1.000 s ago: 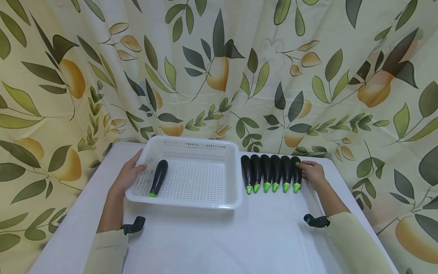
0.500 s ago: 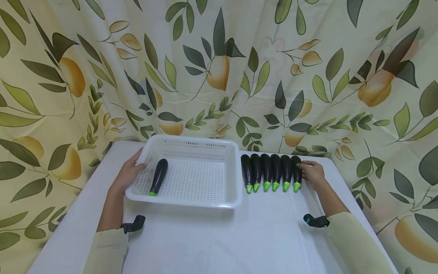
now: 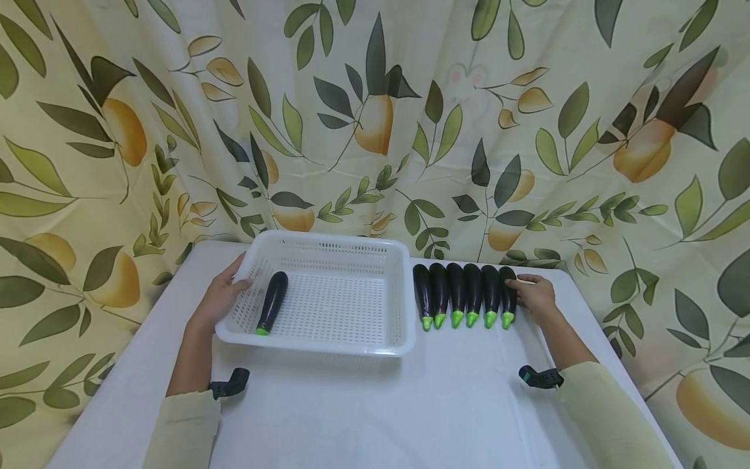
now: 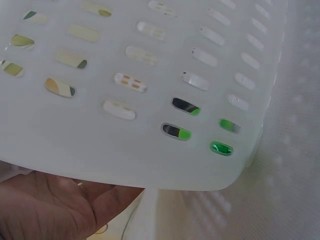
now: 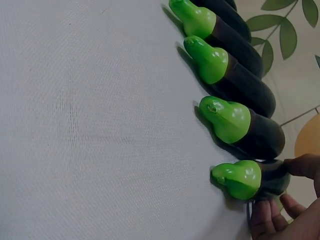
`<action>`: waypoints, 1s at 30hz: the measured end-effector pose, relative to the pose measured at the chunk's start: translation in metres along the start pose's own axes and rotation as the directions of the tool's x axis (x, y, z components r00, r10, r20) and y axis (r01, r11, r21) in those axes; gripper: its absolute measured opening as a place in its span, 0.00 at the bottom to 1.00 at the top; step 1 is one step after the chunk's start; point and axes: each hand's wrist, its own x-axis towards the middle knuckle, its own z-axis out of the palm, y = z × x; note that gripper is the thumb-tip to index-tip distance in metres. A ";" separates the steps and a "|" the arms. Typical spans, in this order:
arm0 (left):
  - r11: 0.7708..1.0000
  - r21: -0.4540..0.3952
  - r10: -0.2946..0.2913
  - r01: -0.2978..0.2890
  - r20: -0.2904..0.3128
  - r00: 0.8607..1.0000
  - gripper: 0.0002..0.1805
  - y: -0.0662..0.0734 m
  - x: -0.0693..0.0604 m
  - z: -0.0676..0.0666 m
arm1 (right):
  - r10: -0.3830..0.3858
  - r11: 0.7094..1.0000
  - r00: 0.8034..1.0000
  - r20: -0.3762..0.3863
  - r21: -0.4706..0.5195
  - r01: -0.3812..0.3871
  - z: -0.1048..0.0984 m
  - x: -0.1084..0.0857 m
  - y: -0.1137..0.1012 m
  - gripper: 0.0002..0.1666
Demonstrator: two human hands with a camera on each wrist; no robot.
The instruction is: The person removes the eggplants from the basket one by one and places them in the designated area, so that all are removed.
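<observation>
A white perforated plastic basket (image 3: pixel 328 316) stands on the table with one dark eggplant (image 3: pixel 273 303) lying at its left end. My left hand (image 3: pixel 218 301) grips the basket's left rim, thumb over the edge; the left wrist view shows the palm (image 4: pixel 45 210) under that rim. To the right of the basket lie several eggplants (image 3: pixel 456 293) side by side in a row, green stem ends toward me. My right hand (image 3: pixel 538 298) holds the rightmost eggplant (image 5: pixel 242 180), with the thumb on its top and the fingers at its outer side. It still rests on the table.
A white cloth covers the table (image 3: pixel 363 410). Behind it hangs a curtain (image 3: pixel 363 182) printed with leaves and fruit, close to the table's back edge. The basket's right side stands near the leftmost eggplant of the row.
</observation>
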 end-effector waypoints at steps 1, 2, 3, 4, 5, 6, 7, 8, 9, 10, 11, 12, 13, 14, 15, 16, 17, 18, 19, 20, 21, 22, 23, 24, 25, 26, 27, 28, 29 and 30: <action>1.000 0.000 0.001 -0.001 0.001 1.000 0.37 0.000 0.000 0.000 | -0.003 1.000 1.000 0.001 -0.001 0.003 0.000 0.000 0.000 0.38; 1.000 -0.001 0.000 0.000 0.001 1.000 0.37 0.000 0.000 0.000 | -0.007 1.000 1.000 0.002 0.000 0.007 0.000 0.000 0.000 0.38; 1.000 -0.004 -0.001 0.001 0.002 1.000 0.37 0.000 0.000 0.000 | -0.008 1.000 1.000 0.001 0.002 0.008 0.000 -0.001 0.000 0.38; 1.000 -0.005 -0.001 0.001 0.003 1.000 0.37 0.000 0.000 0.000 | -0.010 1.000 1.000 0.001 0.003 0.010 0.000 0.000 0.001 0.38; 1.000 -0.006 -0.002 0.002 0.004 1.000 0.37 0.000 0.000 0.000 | -0.016 1.000 1.000 -0.001 0.004 0.016 0.000 0.000 0.001 0.38; 1.000 -0.006 -0.003 0.003 0.004 1.000 0.37 0.000 0.000 0.000 | -0.021 1.000 1.000 -0.005 0.005 0.021 -0.001 0.000 0.001 0.38; 1.000 -0.006 -0.005 0.005 0.003 1.000 0.37 0.000 0.000 0.000 | -0.027 1.000 1.000 -0.009 0.006 0.027 -0.001 0.000 0.002 0.38; 1.000 -0.008 -0.006 0.006 0.003 1.000 0.37 0.000 0.000 0.000 | -0.030 0.999 0.999 -0.013 0.009 0.031 -0.001 0.000 0.002 0.38; 1.000 -0.006 -0.006 0.006 0.004 1.000 0.37 0.000 0.000 0.000 | -0.033 0.999 0.999 -0.017 0.009 0.033 -0.001 0.000 0.002 0.38; 1.000 -0.004 -0.005 0.005 0.004 1.000 0.37 0.000 0.001 0.000 | -0.038 0.999 0.999 -0.019 0.010 0.038 -0.001 0.000 0.002 0.37; 1.000 -0.002 -0.007 0.007 0.003 1.000 0.37 0.000 0.000 0.000 | -0.038 0.999 0.999 -0.021 0.009 0.038 -0.001 -0.001 0.001 0.37; 1.000 -0.003 -0.008 0.008 0.003 1.000 0.37 0.000 0.000 0.000 | -0.037 0.999 0.999 -0.021 0.009 0.038 -0.001 -0.001 0.001 0.37; 1.000 -0.004 -0.009 0.009 0.002 1.000 0.37 0.001 0.000 0.000 | -0.035 0.999 0.999 -0.020 0.013 0.035 -0.001 -0.002 0.001 0.36; 1.000 -0.004 -0.009 0.009 0.003 1.000 0.37 0.001 0.000 0.000 | -0.031 0.999 0.999 -0.018 0.016 0.031 0.000 -0.002 0.001 0.36; 1.000 -0.005 -0.009 0.009 0.002 1.000 0.37 0.001 0.000 0.000 | -0.026 0.999 1.000 -0.016 0.018 0.026 0.000 -0.002 0.001 0.35; 1.000 -0.006 -0.011 0.011 0.001 1.000 0.37 0.001 0.000 0.000 | -0.021 1.000 1.000 -0.014 0.020 0.022 0.000 -0.003 0.001 0.35; 1.000 -0.008 -0.012 0.012 0.001 1.000 0.37 0.001 0.000 0.000 | -0.018 1.000 1.000 -0.012 0.020 0.018 0.000 -0.003 0.001 0.35; 1.000 -0.009 -0.013 0.013 0.001 1.000 0.37 0.001 0.000 0.000 | -0.015 1.000 1.000 -0.010 0.022 0.015 0.000 -0.003 0.001 0.35; 1.000 -0.009 -0.013 0.013 0.002 1.000 0.37 0.001 0.000 0.000 | -0.012 1.000 1.000 -0.008 0.023 0.013 0.000 -0.004 0.001 0.35; 1.000 -0.009 -0.012 0.012 0.003 1.000 0.37 0.001 0.000 0.000 | -0.011 1.000 1.000 -0.008 0.022 0.011 0.001 -0.004 0.000 0.35; 1.000 -0.009 -0.013 0.013 0.003 1.000 0.38 0.001 0.000 0.000 | -0.011 1.000 1.000 -0.007 0.020 0.011 0.001 -0.004 0.000 0.35; 1.000 -0.007 -0.013 0.013 0.003 1.000 0.38 0.001 0.000 0.000 | -0.012 1.000 1.000 -0.007 0.019 0.012 0.001 -0.005 0.000 0.34; 1.000 -0.006 -0.013 0.013 0.003 1.000 0.38 0.001 0.000 0.000 | -0.012 1.000 1.000 -0.006 0.018 0.012 0.001 -0.005 0.000 0.34; 1.000 -0.004 -0.009 0.009 0.004 1.000 0.38 0.001 0.000 0.000 | -0.011 1.000 1.000 -0.008 0.016 0.011 0.001 -0.005 0.000 0.34; 1.000 -0.002 -0.007 0.007 0.005 1.000 0.38 0.001 -0.001 0.000 | -0.010 1.000 1.000 -0.009 0.014 0.011 0.001 -0.005 0.000 0.33; 1.000 0.000 -0.006 0.006 0.005 1.000 0.38 0.001 -0.001 0.000 | -0.008 1.000 1.000 -0.011 0.009 0.009 0.001 -0.005 0.000 0.33; 1.000 0.002 -0.006 0.006 0.003 1.000 0.38 0.002 -0.001 0.000 | -0.007 1.000 1.000 -0.011 0.005 0.007 0.001 -0.005 0.001 0.33; 1.000 0.004 -0.005 0.005 0.004 1.000 0.38 0.002 -0.001 0.001 | -0.006 1.000 1.000 -0.013 0.005 0.006 0.001 -0.004 0.001 0.33; 1.000 0.005 -0.004 0.004 0.004 1.000 0.38 0.002 -0.001 0.000 | -0.006 1.000 1.000 -0.013 0.001 0.006 0.001 -0.005 0.001 0.33; 1.000 0.006 -0.002 0.002 0.006 1.000 0.38 0.002 -0.001 0.001 | -0.008 1.000 1.000 -0.013 0.002 0.008 0.000 -0.005 0.001 0.33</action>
